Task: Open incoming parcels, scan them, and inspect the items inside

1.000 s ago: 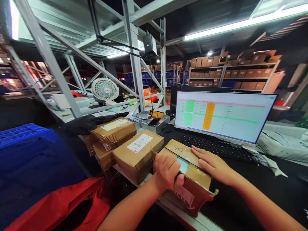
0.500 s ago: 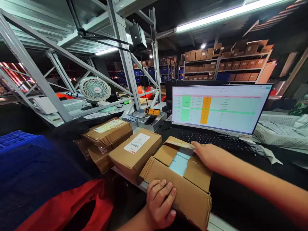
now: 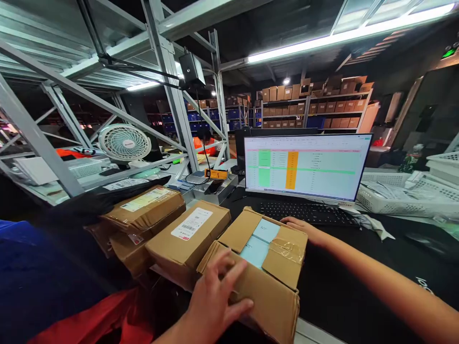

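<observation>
An opened cardboard box [image 3: 285, 272] stands in front of me, with two pale blue packs [image 3: 255, 251] showing between its side flaps. Clear tape clings to its right flap. My left hand [image 3: 217, 291] has its fingers spread against the near flap, which hangs toward me. At the box's far right edge lies my right hand [image 3: 301, 230], its fingers stretched out along that side and partly hidden by the box. A closed cardboard box [image 3: 195, 239] with a white shipping label sits just to the left.
More taped boxes [image 3: 147, 205] are stacked further left, near a blue crate [image 3: 17, 248] and red cloth [image 3: 107, 320]. A keyboard [image 3: 304, 212] and monitor [image 3: 304, 167] stand behind the opened box. White baskets [image 3: 380, 203] are at right, a fan [image 3: 125, 143] at back left.
The far flap has swung outward and down, uncovering more of the blue packs. My left hand has moved up the near side and its fingers have spread. The view has shifted right.
</observation>
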Demonstrator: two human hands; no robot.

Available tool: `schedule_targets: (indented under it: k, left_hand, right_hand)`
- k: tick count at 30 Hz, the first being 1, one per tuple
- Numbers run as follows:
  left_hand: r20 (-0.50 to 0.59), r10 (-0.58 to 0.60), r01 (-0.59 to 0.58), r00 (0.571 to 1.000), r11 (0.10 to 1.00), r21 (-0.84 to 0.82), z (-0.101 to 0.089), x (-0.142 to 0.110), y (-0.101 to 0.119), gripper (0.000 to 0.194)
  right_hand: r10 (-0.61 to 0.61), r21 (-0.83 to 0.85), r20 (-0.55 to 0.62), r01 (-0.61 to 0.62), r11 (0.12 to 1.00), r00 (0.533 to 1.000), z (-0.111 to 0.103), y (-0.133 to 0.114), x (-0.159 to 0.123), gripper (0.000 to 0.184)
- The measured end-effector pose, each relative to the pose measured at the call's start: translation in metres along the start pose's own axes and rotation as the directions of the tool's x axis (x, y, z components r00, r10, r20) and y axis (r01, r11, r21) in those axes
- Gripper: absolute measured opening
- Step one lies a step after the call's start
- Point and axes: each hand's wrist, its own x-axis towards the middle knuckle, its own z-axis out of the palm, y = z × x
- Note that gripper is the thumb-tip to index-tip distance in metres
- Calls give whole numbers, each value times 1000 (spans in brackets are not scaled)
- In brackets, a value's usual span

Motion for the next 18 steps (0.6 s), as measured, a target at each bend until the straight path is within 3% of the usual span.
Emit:
schedule_targets:
  k: [2, 4, 6, 9, 13, 14, 16, 18]
  left_hand:
    - [88, -1, -2, 996, 1000, 27, 8, 8, -6, 95]
    - [170, 23, -33, 985, 998, 56, 13, 18, -9, 113]
    - [270, 50, -67, 962, 996, 55, 9, 31, -10, 107]
    - [433, 83, -108, 897, 994, 34, -9, 56, -9, 86]
    - [576, 96, -158, 812, 986, 57, -32, 90, -14, 80]
    - [581, 98, -167, 808, 984, 67, -36, 96, -16, 82]
    - [547, 86, -176, 833, 978, 115, -43, 106, -25, 88]
    - [480, 29, -151, 877, 965, 216, -48, 110, -39, 86]
  right_hand:
    - [-7, -8, -30, 7, 1000, 1000, 12, 1, -5, 54]
    - [-13, -23, -56, 12, 1000, 998, 19, 3, -6, 52]
    - [-17, -42, -89, 14, 999, 996, 15, 8, -4, 47]
    - [-21, -110, -190, 0, 994, 981, -11, 11, -2, 41]
    - [-119, -236, -320, 42, 971, 940, -44, -19, -7, 39]
    - [-174, -262, -289, 97, 960, 941, -45, -32, -10, 38]
    - [-318, -301, -99, 277, 913, 943, -36, -61, -16, 33]
    - [-428, -307, 119, 443, 842, 896, -20, -84, -21, 33]
